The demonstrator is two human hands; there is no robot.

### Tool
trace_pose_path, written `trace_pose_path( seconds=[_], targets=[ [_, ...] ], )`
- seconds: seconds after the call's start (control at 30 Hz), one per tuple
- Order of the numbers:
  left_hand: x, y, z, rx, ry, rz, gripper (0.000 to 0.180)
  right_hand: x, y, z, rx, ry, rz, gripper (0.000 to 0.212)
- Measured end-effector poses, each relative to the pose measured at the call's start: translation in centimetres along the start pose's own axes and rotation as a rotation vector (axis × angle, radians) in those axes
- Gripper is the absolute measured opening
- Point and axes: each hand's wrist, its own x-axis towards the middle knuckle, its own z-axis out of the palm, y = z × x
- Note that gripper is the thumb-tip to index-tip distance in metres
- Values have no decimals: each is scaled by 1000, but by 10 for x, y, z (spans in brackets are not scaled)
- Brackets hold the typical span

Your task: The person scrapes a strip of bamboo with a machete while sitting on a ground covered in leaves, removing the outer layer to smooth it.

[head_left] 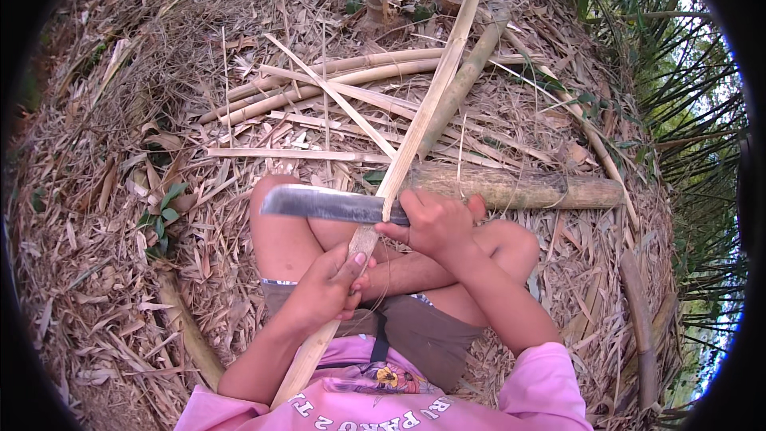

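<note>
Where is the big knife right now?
In the head view, the knife sits mid-frame, held in the right hand, its blade pointing to the person's left across the bamboo strip that the left hand grips, just above the knees.

Across the dull, scuffed grey metal blade (319, 204) runs a pale, smooth, matt split bamboo strip (415, 132), beyond the blade a rougher, mottled brown bamboo pole (519, 186) on dry, papery leaf litter (104, 271), nearer it soft pink cloth sleeves (550, 383).
</note>
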Motion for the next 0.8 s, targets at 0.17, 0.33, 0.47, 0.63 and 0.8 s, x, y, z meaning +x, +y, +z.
trace_pose_path(
  seconds=[0.17, 0.33, 0.47, 0.63, 0.8],
  targets=[
    [-1, -2, 8, 98, 19, -22, 26, -2, 31, 6, -25, 39, -164, 68],
    [0, 4, 8, 105, 42, -38, 26, 2, 37, 6, -18, 37, -162, 68],
    [-12, 6, 6, 161, 48, -65, 26, -8, 55, 7, -62, -5, -134, 67],
    [-44, 1, -6, 122, -1, -130, 25, -31, 86, 4, -112, -28, -64, 65],
    [-56, 3, -18, 94, 59, -183, 24, -35, 81, -3, -82, -286, 180, 65]
  ],
)
